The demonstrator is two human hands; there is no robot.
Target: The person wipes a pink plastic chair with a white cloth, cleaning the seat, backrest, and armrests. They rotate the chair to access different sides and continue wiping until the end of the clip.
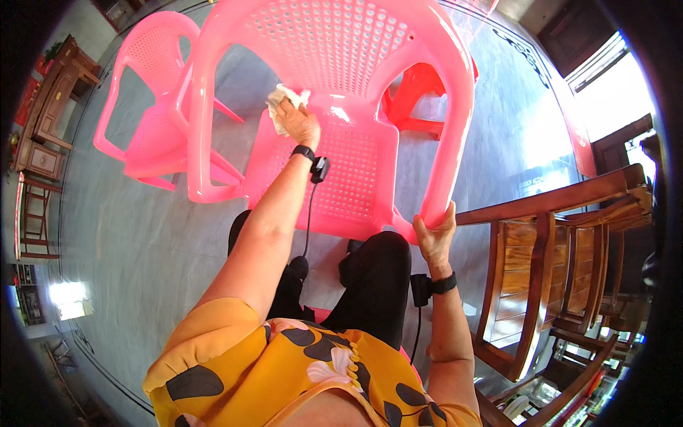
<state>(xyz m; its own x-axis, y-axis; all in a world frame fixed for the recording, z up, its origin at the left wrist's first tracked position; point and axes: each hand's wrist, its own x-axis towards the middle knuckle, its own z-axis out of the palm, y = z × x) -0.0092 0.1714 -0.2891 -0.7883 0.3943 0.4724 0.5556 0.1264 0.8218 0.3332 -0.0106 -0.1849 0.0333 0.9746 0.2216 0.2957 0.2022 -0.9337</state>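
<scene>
A pink plastic armchair with a perforated back and seat stands in front of my knees. My left hand, on the arm reaching from the left side of the view, presses a crumpled white cloth against the rear left corner of the seat, where it meets the backrest. My right hand grips the front lower end of the chair's right armrest, thumb on the near side. Both wrists wear black straps with small cabled devices.
Another pink plastic chair stands at the left. A red plastic stool is behind the armchair's right side. Wooden chairs crowd the right, and wooden furniture lines the far left. The floor is grey and glossy.
</scene>
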